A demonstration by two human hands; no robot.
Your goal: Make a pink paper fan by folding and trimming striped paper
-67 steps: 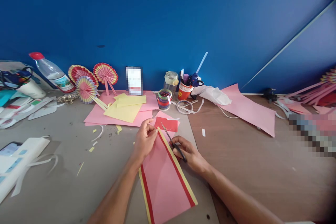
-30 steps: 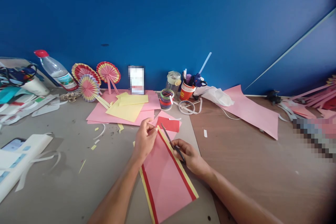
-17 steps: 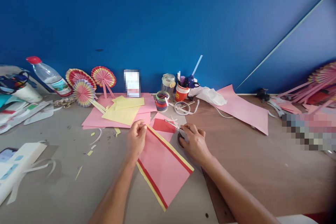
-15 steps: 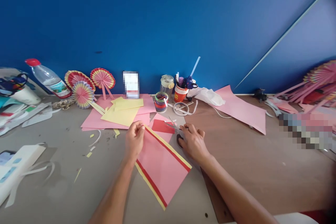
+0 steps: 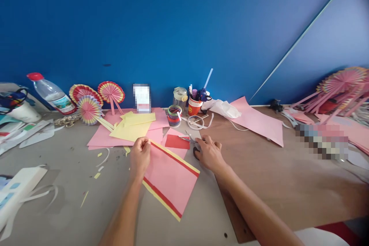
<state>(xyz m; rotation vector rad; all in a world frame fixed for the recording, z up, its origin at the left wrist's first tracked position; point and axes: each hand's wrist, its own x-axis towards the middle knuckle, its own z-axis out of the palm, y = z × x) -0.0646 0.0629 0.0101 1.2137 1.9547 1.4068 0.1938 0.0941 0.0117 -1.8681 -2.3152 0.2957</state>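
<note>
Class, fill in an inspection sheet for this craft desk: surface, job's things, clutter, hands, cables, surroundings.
Surface: grey table, brown board on the right.
Job's things: pink striped sheet; scissors lying flat.
Clutter: yellow sheets, paper fans, bottle, orange cup, paper scraps.
Grippers: left hand pinches the sheet's corner; right hand rests on the scissors' handle.
Cables: nothing seen clearly.
Surroundings: blue wall.

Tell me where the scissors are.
Head view, centre: the scissors sit under the right hand, blades pointing left over the red paper piece, just right of the striped pink sheet.
</note>
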